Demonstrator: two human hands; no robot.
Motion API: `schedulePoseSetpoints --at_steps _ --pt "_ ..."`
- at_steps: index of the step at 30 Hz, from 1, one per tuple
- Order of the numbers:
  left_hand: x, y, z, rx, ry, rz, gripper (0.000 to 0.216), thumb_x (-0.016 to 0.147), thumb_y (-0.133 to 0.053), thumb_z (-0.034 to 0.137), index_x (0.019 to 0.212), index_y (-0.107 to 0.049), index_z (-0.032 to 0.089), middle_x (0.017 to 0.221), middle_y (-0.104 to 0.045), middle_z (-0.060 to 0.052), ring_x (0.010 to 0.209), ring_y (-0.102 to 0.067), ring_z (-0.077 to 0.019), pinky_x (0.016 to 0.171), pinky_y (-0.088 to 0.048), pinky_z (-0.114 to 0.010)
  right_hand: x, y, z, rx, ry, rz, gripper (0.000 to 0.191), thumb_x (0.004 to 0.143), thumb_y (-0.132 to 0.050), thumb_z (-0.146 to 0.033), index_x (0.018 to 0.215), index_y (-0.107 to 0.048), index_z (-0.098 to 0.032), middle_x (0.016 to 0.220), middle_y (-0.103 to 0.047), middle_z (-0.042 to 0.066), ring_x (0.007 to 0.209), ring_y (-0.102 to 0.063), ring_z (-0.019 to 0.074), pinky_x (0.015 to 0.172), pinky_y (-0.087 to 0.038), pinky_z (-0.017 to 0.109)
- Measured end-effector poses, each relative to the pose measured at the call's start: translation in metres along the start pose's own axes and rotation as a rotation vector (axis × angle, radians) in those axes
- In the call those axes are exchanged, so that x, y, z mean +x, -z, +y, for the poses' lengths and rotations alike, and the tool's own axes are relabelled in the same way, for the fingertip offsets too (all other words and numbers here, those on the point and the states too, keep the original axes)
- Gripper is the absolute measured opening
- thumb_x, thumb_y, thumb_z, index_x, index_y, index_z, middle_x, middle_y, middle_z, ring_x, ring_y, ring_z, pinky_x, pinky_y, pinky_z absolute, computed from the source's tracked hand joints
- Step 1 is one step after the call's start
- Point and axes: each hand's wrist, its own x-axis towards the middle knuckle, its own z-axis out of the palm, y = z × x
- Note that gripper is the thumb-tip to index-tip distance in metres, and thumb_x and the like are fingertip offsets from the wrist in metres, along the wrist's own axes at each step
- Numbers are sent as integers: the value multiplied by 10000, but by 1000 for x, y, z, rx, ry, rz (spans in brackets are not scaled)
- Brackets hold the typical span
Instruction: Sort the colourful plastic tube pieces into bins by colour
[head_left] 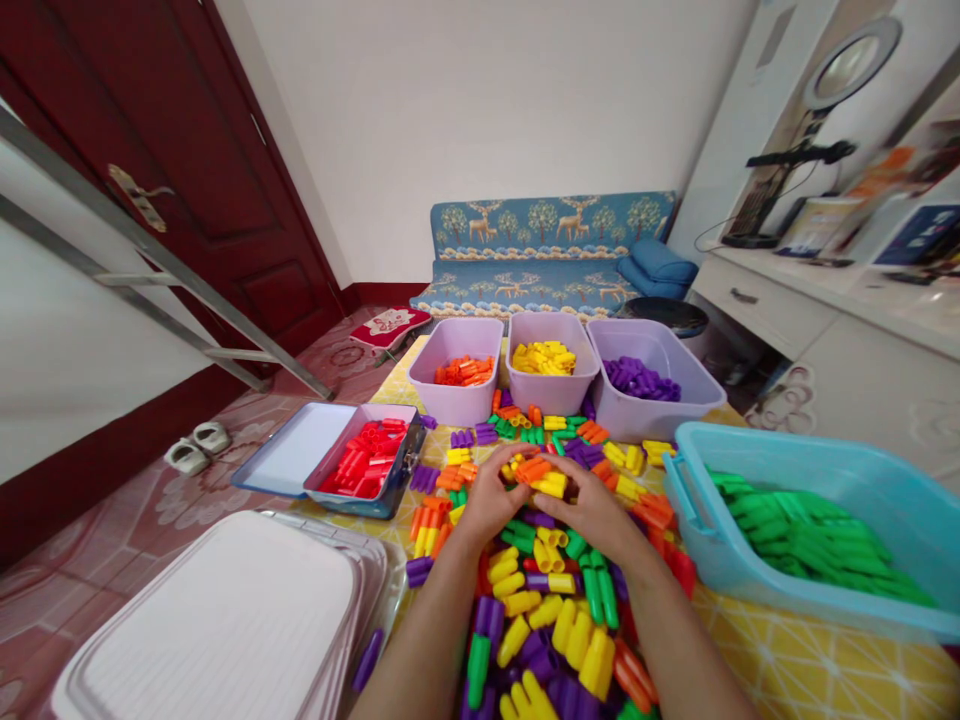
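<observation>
My left hand (489, 497) and my right hand (591, 508) come together over the middle of a pile of coloured plastic tubes (517, 603). Both are curled round a small bunch of them, with orange tubes (532, 468) on top and yellow tubes (550, 485) at the right hand's fingers. They look like short pen caps, but I cannot tell for sure. Yellow, green, purple, orange and a few red tubes lie mixed below and around my wrists, several stuck side by side in rows. The fingers partly hide what they hold.
Behind the pile stand lilac bins of orange (465, 372), yellow (544, 358) and purple tubes (642, 380). An open tin (409, 470) of red tubes is left, a turquoise tub (810, 450) of green ones right. White lids (217, 620) lie stacked at the front left.
</observation>
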Motion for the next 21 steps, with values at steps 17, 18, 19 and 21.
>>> schedulePoseSetpoints --at_steps 17,18,19,21 --pt "-3 1 7 315 -98 17 236 856 -557 383 876 -676 180 883 -653 -71 901 -584 -220 852 -436 -335 1 1 -3 49 -44 13 401 771 -656 -394 1118 -630 -196 1079 -698 66 961 -661 235 867 -526 377" --pt "-3 1 7 312 -93 22 242 857 -555 389 867 -677 180 872 -653 -69 893 -584 -219 850 -436 -335 2 0 -3 56 -46 21 410 771 -655 -404 1123 -626 -196 1076 -699 65 946 -665 232 848 -532 370" --pt "-4 1 7 312 -88 31 246 854 -559 396 867 -680 181 873 -657 -69 894 -586 -220 853 -435 -336 2 0 -3 58 -42 32 409 770 -655 -408 1118 -628 -194 1070 -700 66 939 -667 230 838 -534 366" --pt "-4 0 6 305 -80 36 243 843 -579 395 904 -687 186 910 -672 -73 919 -594 -225 870 -435 -340 3 0 -3 66 -28 50 375 769 -649 -388 1087 -641 -190 1052 -704 65 935 -665 228 832 -532 361"
